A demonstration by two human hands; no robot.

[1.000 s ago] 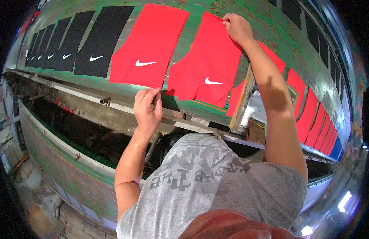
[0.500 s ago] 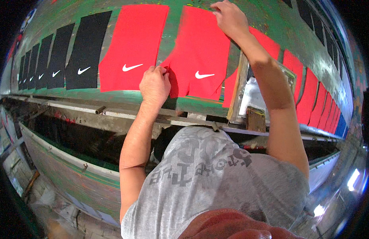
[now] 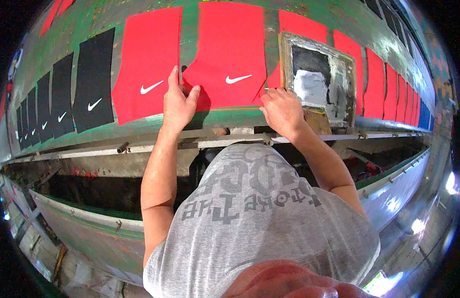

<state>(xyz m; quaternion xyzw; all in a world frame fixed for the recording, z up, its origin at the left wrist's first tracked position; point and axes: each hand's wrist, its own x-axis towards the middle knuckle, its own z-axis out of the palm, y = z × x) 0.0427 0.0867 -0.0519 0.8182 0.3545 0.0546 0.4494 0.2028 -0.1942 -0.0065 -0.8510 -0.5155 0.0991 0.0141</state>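
Observation:
A red fabric panel [image 3: 232, 47] with a white swoosh mark lies flat on the green table in front of me. At its near right corner, my right hand [image 3: 283, 113] is closed, the fingertips pinching the fabric edge. My left hand [image 3: 178, 105] is by its near left corner, thumb and fingers apart, holding nothing. A second marked red panel [image 3: 149, 59] lies just left of that hand. To the right, a wooden-framed printing screen [image 3: 350, 84], smeared white and grey, rests over another red panel [image 3: 303, 26].
Several black panels [image 3: 94, 74] with white marks line up at the left. More red panels [image 3: 374, 82] run to the right, then blue ones [image 3: 426, 111]. A metal rail [image 3: 155, 148] with short pegs follows the table's near edge. A wooden block [image 3: 317, 120] sits at the screen's near side.
My right hand has come from the panel's far right corner to its near right corner. My left hand has opened from a pinch, and the panel's near left part now lies flatter.

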